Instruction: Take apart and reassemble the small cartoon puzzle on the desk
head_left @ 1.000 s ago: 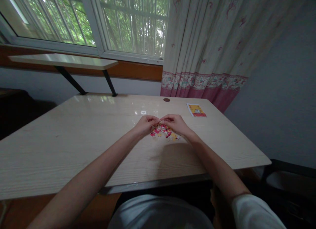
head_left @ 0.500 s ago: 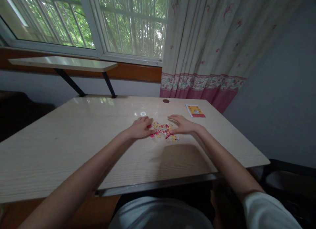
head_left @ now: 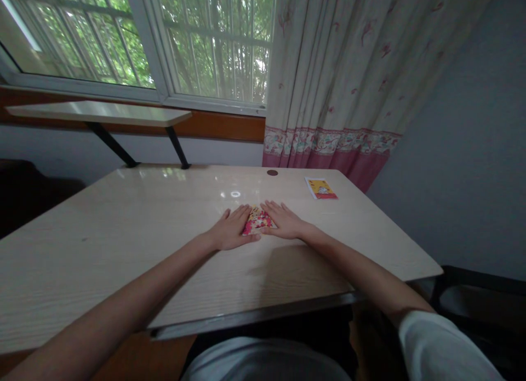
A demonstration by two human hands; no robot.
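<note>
A small pile of red, yellow and white pieces [head_left: 258, 220], which look like jigsaw puzzle pieces, lies on the pale wooden desk [head_left: 164, 222]. My left hand [head_left: 232, 229] rests flat along the left side of the pile, fingers stretched out and thumb along its near edge. On the opposite side, my right hand [head_left: 283, 219] lies with its fingers extended, its thumb close to the left thumb. Both hands are open and touch the outer pieces. Some of the pile may be hidden beneath the palms and fingers.
A yellow and red picture card [head_left: 321, 189] lies at the desk's back right. A raised shelf [head_left: 102, 113] on black supports stands at the back left. Near the back edge is a round brown cable hole cover [head_left: 272, 173]. A curtain [head_left: 324, 96] hangs behind.
Both hands have moved inward towards each other. The loosely spread pieces between them are now pressed into a smaller, denser pile. The view has shifted slightly.
</note>
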